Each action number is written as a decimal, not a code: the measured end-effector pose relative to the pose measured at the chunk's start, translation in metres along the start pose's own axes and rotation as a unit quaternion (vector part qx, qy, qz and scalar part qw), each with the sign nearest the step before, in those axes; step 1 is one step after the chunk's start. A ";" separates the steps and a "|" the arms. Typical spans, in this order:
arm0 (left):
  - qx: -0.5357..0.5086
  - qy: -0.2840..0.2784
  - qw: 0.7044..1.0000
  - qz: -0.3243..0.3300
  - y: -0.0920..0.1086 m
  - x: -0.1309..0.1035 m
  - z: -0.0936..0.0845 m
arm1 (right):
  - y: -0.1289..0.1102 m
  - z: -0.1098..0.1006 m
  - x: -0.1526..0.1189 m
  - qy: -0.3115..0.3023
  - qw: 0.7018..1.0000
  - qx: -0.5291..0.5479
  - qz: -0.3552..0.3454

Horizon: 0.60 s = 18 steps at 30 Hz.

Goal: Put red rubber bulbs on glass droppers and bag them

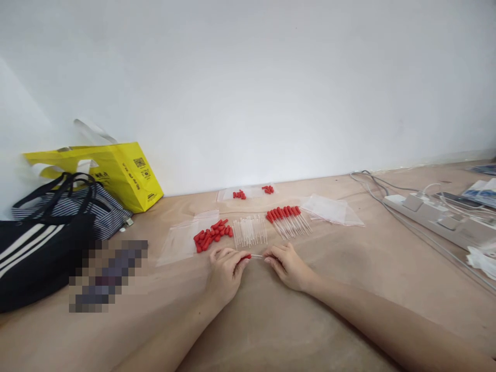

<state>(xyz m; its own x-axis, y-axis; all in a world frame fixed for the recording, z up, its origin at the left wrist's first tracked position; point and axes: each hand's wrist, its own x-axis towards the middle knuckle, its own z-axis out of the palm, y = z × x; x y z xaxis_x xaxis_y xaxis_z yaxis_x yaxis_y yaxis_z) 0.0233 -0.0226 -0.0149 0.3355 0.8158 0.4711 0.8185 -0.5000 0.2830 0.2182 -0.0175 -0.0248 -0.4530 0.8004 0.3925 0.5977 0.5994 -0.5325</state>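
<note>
Likely light: left hand (227,271) pinches soft-looking red bulb (247,256), right hand (285,265) the brittle-looking tube (256,257). I'd grip beside the red bulb.

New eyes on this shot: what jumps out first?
Probably the bright yellow bag at the left, behind a dark bag with white stripes. Next, the red in the middle: a loose pile of red caps left of the bare clear tubes, and a row of red-topped tubes to their right. Just in front, the left hand pinches a red cap and the right hand a thin clear tube.
</note>
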 end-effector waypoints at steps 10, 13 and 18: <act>-0.003 -0.016 0.999 0.047 0.009 -0.002 -0.005 | 0.002 -0.006 -0.004 -0.011 0.994 -0.078 -0.079; -0.009 -0.020 0.997 0.076 0.013 -0.003 -0.005 | 0.003 -0.006 -0.006 -0.001 0.991 -0.093 -0.098; -0.026 0.011 0.995 0.094 0.017 -0.003 -0.002 | 0.004 -0.001 -0.006 0.025 0.988 -0.087 -0.123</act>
<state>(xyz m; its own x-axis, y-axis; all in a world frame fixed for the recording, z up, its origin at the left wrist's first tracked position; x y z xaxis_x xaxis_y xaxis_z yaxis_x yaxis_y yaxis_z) 0.0349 -0.0341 -0.0097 0.4694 0.7005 0.5376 0.7174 -0.6575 0.2303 0.2236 -0.0196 -0.0289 -0.5671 0.6277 0.5332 0.5814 0.7637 -0.2807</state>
